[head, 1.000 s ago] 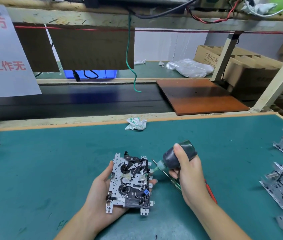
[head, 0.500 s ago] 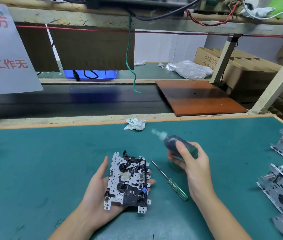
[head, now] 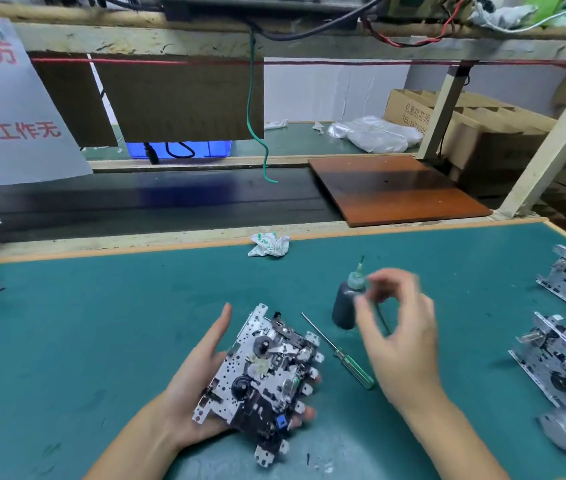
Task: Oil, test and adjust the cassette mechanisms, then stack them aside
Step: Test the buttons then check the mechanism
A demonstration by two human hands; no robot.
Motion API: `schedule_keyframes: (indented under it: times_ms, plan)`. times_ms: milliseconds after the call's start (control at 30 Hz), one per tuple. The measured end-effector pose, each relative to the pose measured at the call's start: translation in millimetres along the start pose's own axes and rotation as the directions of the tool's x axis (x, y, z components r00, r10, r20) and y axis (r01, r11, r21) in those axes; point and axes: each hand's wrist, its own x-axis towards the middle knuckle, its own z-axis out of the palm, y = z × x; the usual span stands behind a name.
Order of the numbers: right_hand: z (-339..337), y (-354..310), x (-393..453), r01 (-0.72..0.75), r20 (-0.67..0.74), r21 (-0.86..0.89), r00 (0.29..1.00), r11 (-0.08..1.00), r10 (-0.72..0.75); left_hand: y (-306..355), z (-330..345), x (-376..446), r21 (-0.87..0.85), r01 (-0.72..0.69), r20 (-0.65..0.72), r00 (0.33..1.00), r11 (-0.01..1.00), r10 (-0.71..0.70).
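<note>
Head view showed the left hand [head: 205,382] cradling a mechanism [head: 264,379] near the tabletop's [head: 101,323] front edge. The right hand [head: 399,327], blurred and loosely curled, held nothing beside the upright oil bottle [head: 347,303]; a screwdriver [head: 340,351] lay between.

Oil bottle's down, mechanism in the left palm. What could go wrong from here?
1. The oil bottle stands upright on the mat right beside the blurred right hand; a stray brush could tip it.
2. The cassette mechanism lies tilted on the left hand, held loosely at its edges; it might slide off.
3. The screwdriver lies loose between them and could get knocked or roll.
</note>
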Motion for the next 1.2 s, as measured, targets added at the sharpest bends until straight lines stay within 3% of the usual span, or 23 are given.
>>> schedule_keyframes:
  times_ms: [33, 67, 133, 200, 300, 333, 400, 500, 567, 600, 667, 733, 833, 933, 1033, 1200]
  plan:
    - [-3.7, -6.1, -5.4, 0.127, 0.168, -0.153, 0.981, 0.98, -0.1, -0.4, -3.9, 0.6, 0.037, 0.018, -0.042, 0.999, 0.999, -0.017]
    - [-5.7, -10.6, -10.8, 0.244, 0.375, -0.246, 0.916, 0.938, -0.14, 0.0, -3.6, 0.1, 0.079, 0.037, -0.07, 0.997, 0.996, -0.031]
    - [-9.1, -17.6, -19.9, 0.348, 0.693, -0.272, 0.718, 0.897, -0.068, 0.8, -0.2, -0.1, 0.171, 0.079, -0.118, 0.991, 0.982, -0.059]
    - [-13.1, -16.0, -24.3, 0.392, 0.801, -0.248, 0.597, 0.886, -0.04, 2.4, 0.8, 2.4, 0.246, 0.118, -0.181, 0.981, 0.962, -0.074]
    - [-22.7, -12.5, -22.9, 0.379, 0.829, -0.161, 0.553, 0.911, -0.083, 3.4, -6.6, 4.8, 0.201, 0.133, -0.182, 0.979, 0.97, -0.096]
    - [-24.3, -10.1, -23.5, 0.401, 0.825, -0.163, 0.557, 0.901, -0.099, 4.1, -7.7, 5.2, 0.195, 0.132, -0.185, 0.978, 0.972, -0.096]
    - [-23.4, -4.5, -27.8, 0.498, 0.747, -0.206, 0.636, 0.842, -0.193, 5.6, -9.6, 5.0, 0.193, 0.113, -0.193, 0.978, 0.975, -0.075]
    - [-18.6, 1.6, -35.6, 0.507, 0.62, -0.249, 0.738, 0.825, -0.266, 9.5, -8.0, 1.7, 0.227, 0.038, -0.164, 0.986, 0.973, 0.0]
    - [-18.4, 7.6, -42.2, 0.443, 0.558, -0.281, 0.797, 0.851, -0.23, 9.2, -4.8, -3.8, 0.427, -0.045, -0.277, 0.944, 0.903, 0.178]
    - [-18.5, 10.1, -44.5, 0.408, 0.531, -0.298, 0.822, 0.863, -0.206, 5.8, -3.8, -7.8, 0.609, -0.078, -0.356, 0.862, 0.789, 0.36]
    - [-17.4, 14.4, -47.0, 0.372, 0.488, -0.33, 0.854, 0.868, -0.18, -4.9, -0.9, -16.4, 0.932, 0.008, -0.279, 0.655, 0.362, 0.703]
    - [-14.5, 16.4, -48.0, 0.385, 0.474, -0.36, 0.86, 0.85, -0.188, -20.9, -0.2, -22.6, 0.989, 0.15, -0.09, 0.646, -0.01, 0.758]
    - [-12.1, 17.4, -44.9, 0.437, 0.472, -0.393, 0.851, 0.809, -0.231, -34.5, 1.8, -21.5, 0.904, 0.332, -0.033, 0.682, -0.269, 0.731]
    - [-10.3, 18.1, -39.6, 0.492, 0.48, -0.374, 0.828, 0.786, -0.29, -33.4, 1.9, -17.2, 0.873, 0.386, -0.021, 0.64, -0.298, 0.768]
    - [-9.5, 21.1, -34.3, 0.537, 0.504, -0.357, 0.8, 0.764, -0.327, -34.3, 2.4, -11.0, 0.87, 0.311, 0.149, 0.573, -0.382, 0.806]
    - [-7.8, 29.6, -31.6, 0.539, 0.57, -0.289, 0.761, 0.791, -0.31, -44.2, 1.7, -1.6, 0.902, 0.276, 0.19, 0.435, -0.331, 0.88]
